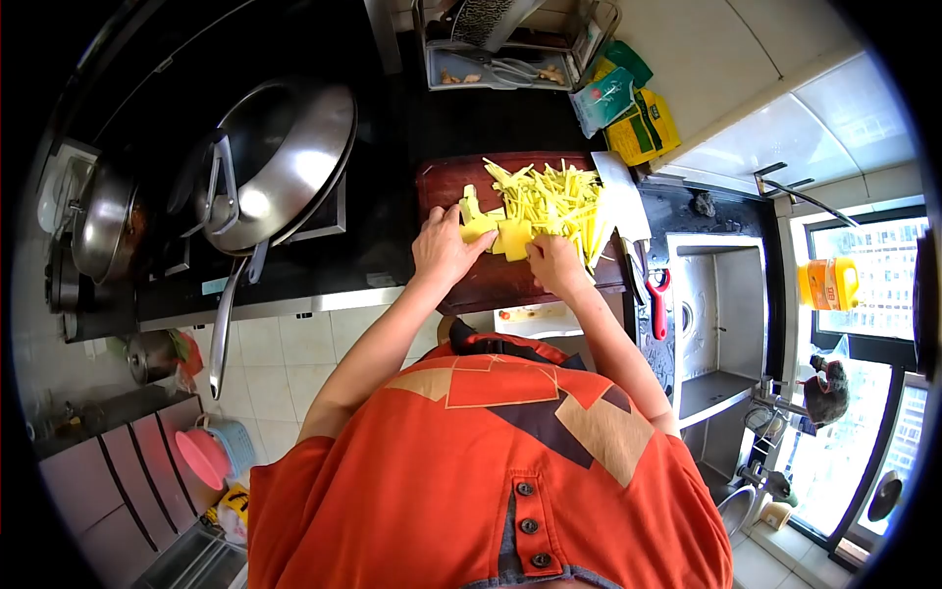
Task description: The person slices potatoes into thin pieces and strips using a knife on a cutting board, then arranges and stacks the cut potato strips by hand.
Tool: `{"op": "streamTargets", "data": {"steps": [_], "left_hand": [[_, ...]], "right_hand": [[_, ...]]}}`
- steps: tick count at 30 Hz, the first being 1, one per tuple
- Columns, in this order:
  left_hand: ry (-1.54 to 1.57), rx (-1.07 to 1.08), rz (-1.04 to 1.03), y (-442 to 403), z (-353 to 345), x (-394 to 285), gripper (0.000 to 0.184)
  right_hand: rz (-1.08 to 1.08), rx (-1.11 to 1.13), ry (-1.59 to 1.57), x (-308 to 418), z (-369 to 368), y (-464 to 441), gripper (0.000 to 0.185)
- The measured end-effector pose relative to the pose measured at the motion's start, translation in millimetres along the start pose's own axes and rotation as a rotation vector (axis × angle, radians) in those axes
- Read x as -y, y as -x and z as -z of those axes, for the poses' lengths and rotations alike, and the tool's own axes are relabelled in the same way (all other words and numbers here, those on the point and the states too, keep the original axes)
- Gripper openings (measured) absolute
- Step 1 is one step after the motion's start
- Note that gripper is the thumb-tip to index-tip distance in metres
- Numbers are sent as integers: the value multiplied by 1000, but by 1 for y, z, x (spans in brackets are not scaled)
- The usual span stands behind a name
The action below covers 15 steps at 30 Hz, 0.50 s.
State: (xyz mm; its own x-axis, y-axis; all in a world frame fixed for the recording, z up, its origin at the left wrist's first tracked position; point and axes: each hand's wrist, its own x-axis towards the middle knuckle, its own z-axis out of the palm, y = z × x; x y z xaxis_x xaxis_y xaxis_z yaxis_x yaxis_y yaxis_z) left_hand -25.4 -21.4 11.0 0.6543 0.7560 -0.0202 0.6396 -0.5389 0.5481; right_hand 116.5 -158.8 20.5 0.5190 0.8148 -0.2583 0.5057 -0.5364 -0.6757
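A heap of thin yellow potato strips [554,196] lies on the dark red cutting board [446,182]. Flat potato slices [513,239] sit at the heap's near side, between my two hands. My left hand [444,247] grips the left end of the slices, thumb and fingers closed on them. At the other end, my right hand [556,263] has its fingers curled in and pressed to the slices' edge. A wide-bladed kitchen knife [620,201] rests at the board's right side, its dark handle towards me.
Left of the board, a large steel wok [280,172] stands on the black stove, its long handle sticking out past the counter edge. A red-handled peeler [659,304] lies beside the steel sink [721,304]. Behind the board are a utensil rack [500,71] and a yellow packet [643,128].
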Motion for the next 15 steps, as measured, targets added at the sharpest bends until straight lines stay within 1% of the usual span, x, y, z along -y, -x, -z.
{"op": "streamTargets", "data": {"steps": [1,2,3,5,6,7,9,10,11,12,13,14,15], "left_hand": [[-65,-29,19,-3,-1,-1,70],[-131,-58,36,-8,-1,-2,68],[-130,-59,39,-13,-1,-2,68],[-158,-1,80,-27,2,0,63],[-160,-37,63,-33,3,1,52],[-162,-38,62,-38,4,4,52],[-84,107,133,-48,10,6,41],[18,124,139,-51,6,16,36],[136,80,93,-54,-2,33,33],[213,118,93,-56,-3,44,31],[290,159,96,-53,1,47,30],[305,145,52,-46,3,49,26],[323,103,22,-36,4,47,27]], "right_hand": [[1,4,2,-1,1,5,30],[-51,42,-57,-2,1,9,30],[-102,79,-117,-3,1,12,30],[-107,50,-162,-2,-1,16,28],[-115,19,-210,-1,-2,17,27],[-114,19,-211,-2,-5,16,27],[6,-182,-193,-10,-10,14,24],[2,-189,-197,-14,-10,14,24],[5,-189,-130,-19,-9,14,25],[8,-188,-64,-22,-8,14,25],[2,-194,-66,-18,-4,15,25],[-53,-141,-118,-13,-1,16,26],[-106,-88,-172,-9,1,15,27]]}}
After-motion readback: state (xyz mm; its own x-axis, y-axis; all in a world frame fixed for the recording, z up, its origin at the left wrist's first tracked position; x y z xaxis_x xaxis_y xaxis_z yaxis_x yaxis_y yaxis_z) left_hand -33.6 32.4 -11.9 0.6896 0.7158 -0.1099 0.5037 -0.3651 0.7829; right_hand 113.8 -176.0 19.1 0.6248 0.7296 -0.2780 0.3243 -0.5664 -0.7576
